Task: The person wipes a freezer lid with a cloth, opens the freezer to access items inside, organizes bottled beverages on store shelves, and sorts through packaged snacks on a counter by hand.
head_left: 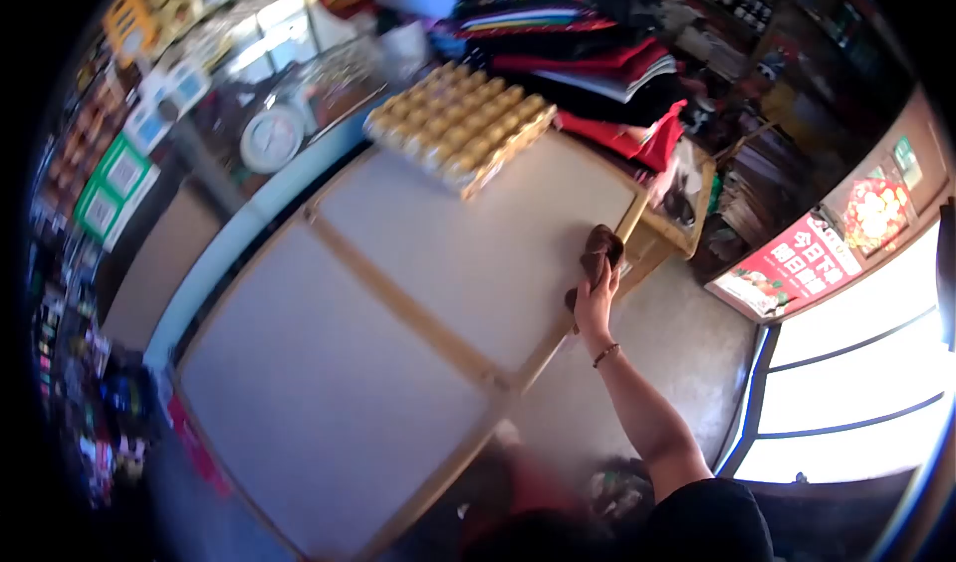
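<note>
My right hand [596,298] is wrapped round a dark brown cloth [599,253], pressed on the right edge of a large table [448,253] with pale panels and wooden strips. A beaded bracelet circles that wrist. Near the table's lower edge a blurred pale patch [508,433] shows, perhaps my left hand; its fingers cannot be made out. Stacked egg trays [460,124] rest on the table's far end.
Piled folded fabrics [588,54] lie beyond the egg trays. A round-dial scale [272,138] and green code signs [118,190] are at the left. A wooden stand [677,219] adjoins the table's right corner. A red poster [787,268] hangs at the right.
</note>
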Demonstrator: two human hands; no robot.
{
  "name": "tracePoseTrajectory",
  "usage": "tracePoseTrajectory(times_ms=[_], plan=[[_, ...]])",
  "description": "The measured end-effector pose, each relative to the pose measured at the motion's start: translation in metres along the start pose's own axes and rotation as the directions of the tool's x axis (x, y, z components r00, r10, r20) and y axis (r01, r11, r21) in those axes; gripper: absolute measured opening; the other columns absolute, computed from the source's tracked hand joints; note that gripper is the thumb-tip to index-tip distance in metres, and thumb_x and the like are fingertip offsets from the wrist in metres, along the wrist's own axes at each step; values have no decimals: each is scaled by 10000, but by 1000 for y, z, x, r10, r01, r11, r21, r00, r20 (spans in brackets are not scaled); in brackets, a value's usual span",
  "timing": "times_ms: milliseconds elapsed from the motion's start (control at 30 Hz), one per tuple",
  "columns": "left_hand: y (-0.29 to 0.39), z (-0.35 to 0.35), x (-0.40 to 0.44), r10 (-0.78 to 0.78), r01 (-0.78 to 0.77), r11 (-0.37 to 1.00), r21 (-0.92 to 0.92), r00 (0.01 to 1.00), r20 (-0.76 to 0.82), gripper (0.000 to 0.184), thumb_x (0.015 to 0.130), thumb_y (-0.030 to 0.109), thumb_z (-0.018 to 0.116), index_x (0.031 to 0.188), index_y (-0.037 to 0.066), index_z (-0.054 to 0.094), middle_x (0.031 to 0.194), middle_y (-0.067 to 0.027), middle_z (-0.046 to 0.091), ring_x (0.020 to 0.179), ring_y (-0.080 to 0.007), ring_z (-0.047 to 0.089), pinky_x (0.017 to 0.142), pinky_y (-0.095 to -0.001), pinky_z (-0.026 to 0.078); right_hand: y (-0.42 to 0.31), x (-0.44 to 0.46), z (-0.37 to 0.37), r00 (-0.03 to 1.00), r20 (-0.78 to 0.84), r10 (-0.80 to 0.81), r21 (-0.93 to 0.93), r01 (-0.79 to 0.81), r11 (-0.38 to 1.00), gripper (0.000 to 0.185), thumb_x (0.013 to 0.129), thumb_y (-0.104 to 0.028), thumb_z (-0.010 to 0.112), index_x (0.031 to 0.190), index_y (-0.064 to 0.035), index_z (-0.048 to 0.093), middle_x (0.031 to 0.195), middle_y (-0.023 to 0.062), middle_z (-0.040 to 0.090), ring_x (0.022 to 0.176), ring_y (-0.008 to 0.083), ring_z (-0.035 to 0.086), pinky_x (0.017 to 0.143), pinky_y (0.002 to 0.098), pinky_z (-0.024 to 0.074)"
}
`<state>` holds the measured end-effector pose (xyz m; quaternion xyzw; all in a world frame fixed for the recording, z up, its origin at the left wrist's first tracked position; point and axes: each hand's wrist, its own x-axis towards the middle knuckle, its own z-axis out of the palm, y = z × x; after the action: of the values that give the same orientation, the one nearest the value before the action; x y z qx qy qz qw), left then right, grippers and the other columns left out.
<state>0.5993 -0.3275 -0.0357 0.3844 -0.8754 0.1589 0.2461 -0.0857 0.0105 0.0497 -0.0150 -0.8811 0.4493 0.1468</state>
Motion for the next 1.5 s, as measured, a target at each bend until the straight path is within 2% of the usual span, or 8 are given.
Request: tracePoseTrajectory(times_ms=[100,133,400,567,700,1267,1333,1500], plan=[[24,-29,18,-374,423,901,-92,867,328,421,966,272,384,1238,-40,457,1123,-201,553,1041,-342,527,900,-405,423,-24,-90,4,998,54,-20,138,12,990,613,795,-64,492,1372,-35,287,1430,274,139,1315,446,211,1085,463,242],[54,-57,60,-638,863,245,-443,487,597,440,967,287,384,1250,-44,450,1204,-224,518,1092,-361,498,930,-392,400,-30,-120,4,991,51,-124,95,119,988,601,798,-46,486,1369,-36,299,1437,267,138,1318,439,212,1083,458,244],[65,-57,61,-581,711,304,-634,666,468,460,955,299,461,1253,-52,446,1099,-168,562,954,-212,523,852,-310,408,-90,-298,-90,580,648,-494,325,376,868,458,760,25,495,1209,-57,532,1301,202,450,1215,371,427,1029,389,340],[71,-73,73,-614,772,125,-624,554,563,382,949,256,470,1187,-41,504,962,-116,608,835,-173,539,747,-310,441,-152,-206,-42,753,452,-478,296,378,877,355,779,-81,529,1132,-77,570,1009,152,574,1013,345,536,870,443,419],[84,-80,88,-701,693,263,-671,615,360,366,938,244,470,1151,-47,528,909,-165,608,785,-215,559,721,-337,450,-163,-178,62,525,536,-661,-117,822,558,506,813,-278,611,1238,-36,483,1392,239,290,1231,402,340,1041,453,283],[78,-81,83,-672,636,229,-737,651,353,549,929,192,455,1386,-27,244,1369,-212,364,1229,-306,421,1028,-368,323,-273,-441,85,-472,358,-806,848,526,68,381,873,-224,526,1182,-2,530,1240,176,486,1151,320,467,990,414,352],[75,-82,79,-626,657,127,-743,635,453,527,918,182,464,1364,-33,282,1351,-215,391,1223,-313,427,1022,-371,331,-294,-380,111,-116,723,-681,669,362,649,341,875,-171,474,1181,-33,533,1149,169,565,1126,320,485,1000,457,313],[68,-93,86,-570,673,379,-635,710,413,506,870,181,514,1306,-38,381,1229,-250,491,1128,-386,493,958,-388,396,-195,-132,286,490,407,-771,196,778,597,403,888,-40,360,1285,-52,423,1258,183,484,1161,338,434,1014,404,308]])
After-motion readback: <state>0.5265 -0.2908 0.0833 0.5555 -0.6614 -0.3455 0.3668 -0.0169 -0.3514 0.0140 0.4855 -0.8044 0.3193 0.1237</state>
